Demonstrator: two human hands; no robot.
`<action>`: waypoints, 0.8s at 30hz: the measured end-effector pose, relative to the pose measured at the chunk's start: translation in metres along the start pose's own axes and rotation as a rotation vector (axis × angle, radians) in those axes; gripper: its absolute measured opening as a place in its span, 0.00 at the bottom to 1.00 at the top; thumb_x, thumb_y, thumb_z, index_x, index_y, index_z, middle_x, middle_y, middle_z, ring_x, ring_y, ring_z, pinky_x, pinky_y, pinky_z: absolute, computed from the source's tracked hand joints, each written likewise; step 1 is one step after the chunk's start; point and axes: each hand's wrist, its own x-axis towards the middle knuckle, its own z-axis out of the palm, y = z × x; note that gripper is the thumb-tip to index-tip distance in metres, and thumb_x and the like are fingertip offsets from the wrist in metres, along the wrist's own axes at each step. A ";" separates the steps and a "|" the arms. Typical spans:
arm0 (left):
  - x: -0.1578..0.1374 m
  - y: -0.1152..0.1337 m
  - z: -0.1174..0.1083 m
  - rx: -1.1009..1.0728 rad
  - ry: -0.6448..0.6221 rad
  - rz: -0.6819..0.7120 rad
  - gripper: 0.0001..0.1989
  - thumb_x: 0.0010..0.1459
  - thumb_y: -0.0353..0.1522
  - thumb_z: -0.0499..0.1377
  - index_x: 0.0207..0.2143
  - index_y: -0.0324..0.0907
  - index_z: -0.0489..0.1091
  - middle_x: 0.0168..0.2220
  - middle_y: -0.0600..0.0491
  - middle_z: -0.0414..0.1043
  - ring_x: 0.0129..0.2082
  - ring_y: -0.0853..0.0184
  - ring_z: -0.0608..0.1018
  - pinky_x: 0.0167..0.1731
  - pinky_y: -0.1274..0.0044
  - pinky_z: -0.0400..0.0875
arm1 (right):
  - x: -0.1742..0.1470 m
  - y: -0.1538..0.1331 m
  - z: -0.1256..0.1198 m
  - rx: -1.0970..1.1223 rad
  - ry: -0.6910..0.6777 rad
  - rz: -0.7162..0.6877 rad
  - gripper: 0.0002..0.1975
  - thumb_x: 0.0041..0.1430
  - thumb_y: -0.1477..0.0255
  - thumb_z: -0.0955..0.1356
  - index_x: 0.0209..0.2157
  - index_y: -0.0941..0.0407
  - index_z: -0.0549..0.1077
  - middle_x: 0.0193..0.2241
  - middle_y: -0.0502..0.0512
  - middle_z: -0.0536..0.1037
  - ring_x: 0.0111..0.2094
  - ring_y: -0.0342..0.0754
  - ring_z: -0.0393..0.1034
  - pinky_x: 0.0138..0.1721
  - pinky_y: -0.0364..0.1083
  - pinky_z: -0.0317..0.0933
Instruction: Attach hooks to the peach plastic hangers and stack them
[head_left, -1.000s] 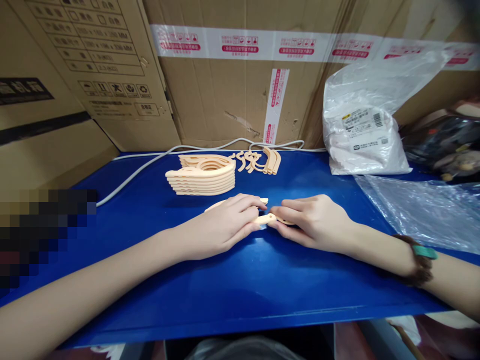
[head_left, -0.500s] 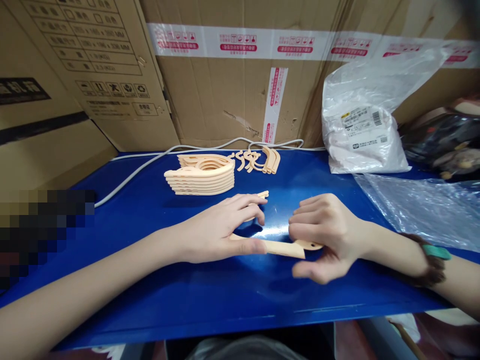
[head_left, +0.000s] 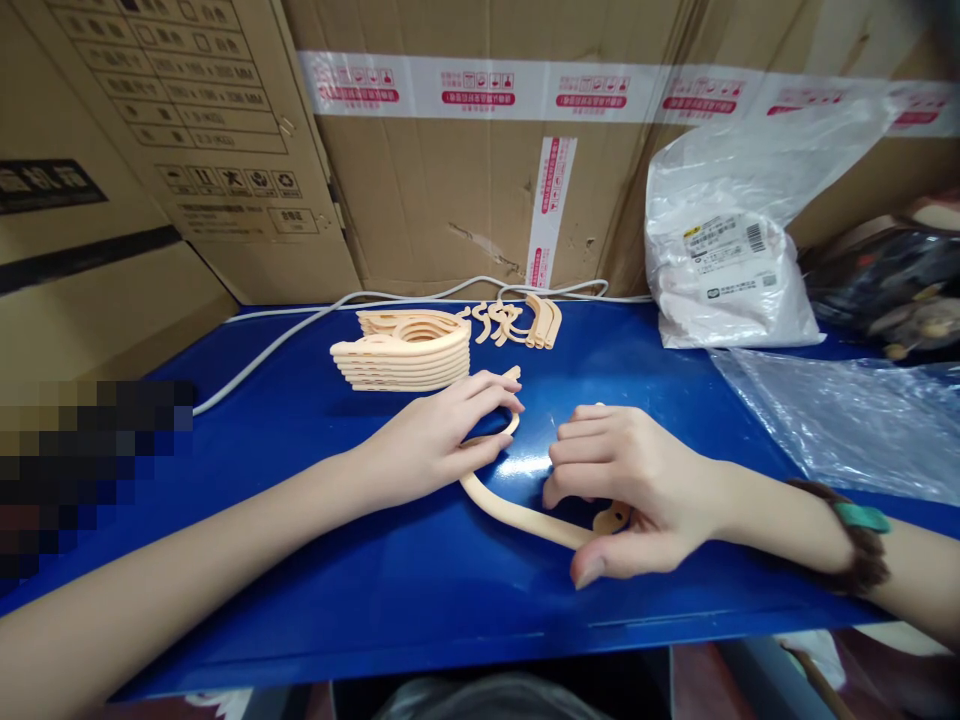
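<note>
A cream plastic hanger point(head_left: 525, 520) lies low over the blue table between my hands, its long curved arm running from left to right. My left hand point(head_left: 431, 435) grips its left end, thumb and fingers round a looped part whose tip pokes out above the fingers. Over the right end bends my right hand point(head_left: 637, 490), thumb against the arm's end and fingers curled over; a small plate with holes point(head_left: 611, 517) shows between them. Much of the hanger's right side is hidden by this hand. Behind my left hand stands a neat stack of matching hangers point(head_left: 405, 365).
Loose cream hooks point(head_left: 491, 322) and short curved pieces point(head_left: 544, 322) lie at the back beside a white cable point(head_left: 262, 370). A white plastic bag point(head_left: 727, 270) and clear film point(head_left: 840, 420) are on the right. Cardboard boxes point(head_left: 450, 190) wall the back and left.
The hanger has turned and its right end has come nearer to me. My right hand has moved left and closed over that end; my left hand has shifted slightly up and left.
</note>
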 end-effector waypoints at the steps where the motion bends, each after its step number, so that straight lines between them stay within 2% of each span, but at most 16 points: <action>1: 0.000 0.000 0.000 0.012 0.007 -0.004 0.13 0.66 0.36 0.51 0.51 0.45 0.64 0.58 0.49 0.62 0.61 0.62 0.63 0.58 0.72 0.61 | 0.000 0.000 0.000 -0.018 -0.003 -0.001 0.28 0.64 0.50 0.57 0.27 0.58 0.73 0.19 0.51 0.68 0.23 0.44 0.57 0.29 0.46 0.47; 7: -0.001 0.001 0.000 0.045 0.017 -0.011 0.12 0.66 0.36 0.50 0.50 0.45 0.65 0.56 0.51 0.64 0.58 0.62 0.67 0.54 0.73 0.65 | 0.002 0.000 -0.007 -0.235 0.057 0.008 0.22 0.67 0.58 0.59 0.31 0.59 0.75 0.25 0.55 0.72 0.30 0.47 0.61 0.33 0.46 0.51; 12: 0.000 0.002 -0.001 0.054 0.008 -0.026 0.13 0.66 0.36 0.49 0.51 0.45 0.63 0.55 0.50 0.65 0.57 0.62 0.68 0.54 0.71 0.65 | 0.002 -0.002 -0.014 -0.558 0.101 0.179 0.22 0.67 0.60 0.59 0.30 0.59 0.75 0.23 0.54 0.72 0.26 0.46 0.62 0.30 0.46 0.50; 14: 0.000 0.003 -0.001 0.054 0.007 -0.032 0.13 0.66 0.36 0.49 0.51 0.46 0.63 0.55 0.50 0.65 0.55 0.62 0.69 0.54 0.70 0.65 | 0.001 -0.003 -0.015 -0.611 0.082 0.212 0.23 0.67 0.59 0.59 0.30 0.59 0.75 0.22 0.53 0.72 0.24 0.45 0.62 0.30 0.46 0.49; 19: 0.000 0.003 -0.002 0.085 0.012 -0.056 0.14 0.66 0.37 0.49 0.52 0.45 0.63 0.53 0.50 0.67 0.52 0.62 0.71 0.50 0.71 0.67 | 0.001 -0.007 -0.012 -0.472 0.024 0.180 0.26 0.66 0.54 0.58 0.34 0.60 0.77 0.23 0.53 0.74 0.24 0.45 0.64 0.30 0.46 0.51; 24: -0.001 0.004 -0.001 0.120 0.015 -0.059 0.14 0.66 0.37 0.49 0.52 0.45 0.63 0.53 0.50 0.67 0.53 0.62 0.70 0.51 0.70 0.67 | 0.003 -0.014 -0.007 -0.288 -0.037 0.143 0.29 0.60 0.48 0.61 0.37 0.61 0.76 0.27 0.54 0.74 0.27 0.47 0.64 0.31 0.47 0.53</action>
